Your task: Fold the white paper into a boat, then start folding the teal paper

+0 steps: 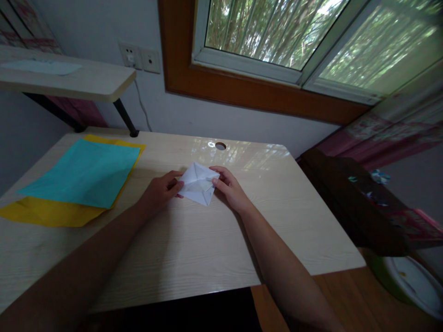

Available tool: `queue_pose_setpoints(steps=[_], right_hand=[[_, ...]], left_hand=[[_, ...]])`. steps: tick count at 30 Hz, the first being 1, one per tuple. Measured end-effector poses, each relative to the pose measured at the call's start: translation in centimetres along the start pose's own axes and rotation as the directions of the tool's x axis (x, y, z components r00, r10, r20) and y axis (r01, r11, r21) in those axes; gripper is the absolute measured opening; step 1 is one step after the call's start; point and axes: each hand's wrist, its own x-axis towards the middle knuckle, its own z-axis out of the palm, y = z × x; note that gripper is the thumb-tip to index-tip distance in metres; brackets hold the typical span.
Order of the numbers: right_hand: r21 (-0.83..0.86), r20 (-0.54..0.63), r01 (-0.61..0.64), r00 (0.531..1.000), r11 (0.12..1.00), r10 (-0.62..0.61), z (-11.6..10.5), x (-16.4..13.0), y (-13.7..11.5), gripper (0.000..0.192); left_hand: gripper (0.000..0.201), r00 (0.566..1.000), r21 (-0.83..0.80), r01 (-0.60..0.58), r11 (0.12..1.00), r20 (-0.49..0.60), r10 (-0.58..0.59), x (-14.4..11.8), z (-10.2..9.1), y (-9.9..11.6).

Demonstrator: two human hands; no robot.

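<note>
A small folded piece of white paper (pixel 196 184) with creases across it is held over the middle of the desk. My left hand (pixel 162 190) pinches its left corner between thumb and fingers. On the opposite side, my right hand (pixel 231 188) grips the right edge, thumb on top and fingers behind. The fingers underneath the paper are partly hidden. Whether the paper touches the desk top I cannot tell.
Turquoise paper (pixel 93 173) lies over yellow paper (pixel 65 214) on the left of the desk (pixel 207 258). Above stands a raised shelf (pixel 100 80) on black legs. A round cable hole (pixel 220 146) is near the back edge. Dark wooden furniture (pixel 349 198) stands to the right.
</note>
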Motion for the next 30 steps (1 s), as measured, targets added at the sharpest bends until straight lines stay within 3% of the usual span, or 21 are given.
queue_pose_setpoints(steps=[20,30], right_hand=[[-0.015,-0.004,-0.017,1.0,1.0,0.017,0.6,0.2,-1.0,0.054],[-0.011,-0.04,-0.013,0.999,1.0,0.013,0.6,0.3,-0.8,0.044]], left_hand=[[0.04,0.999,-0.13,0.039,0.991,-0.033,-0.043,0.1,-0.1,0.0],[0.041,0.997,-0.143,0.071,0.987,0.004,-0.071,0.1,-0.1,0.6]])
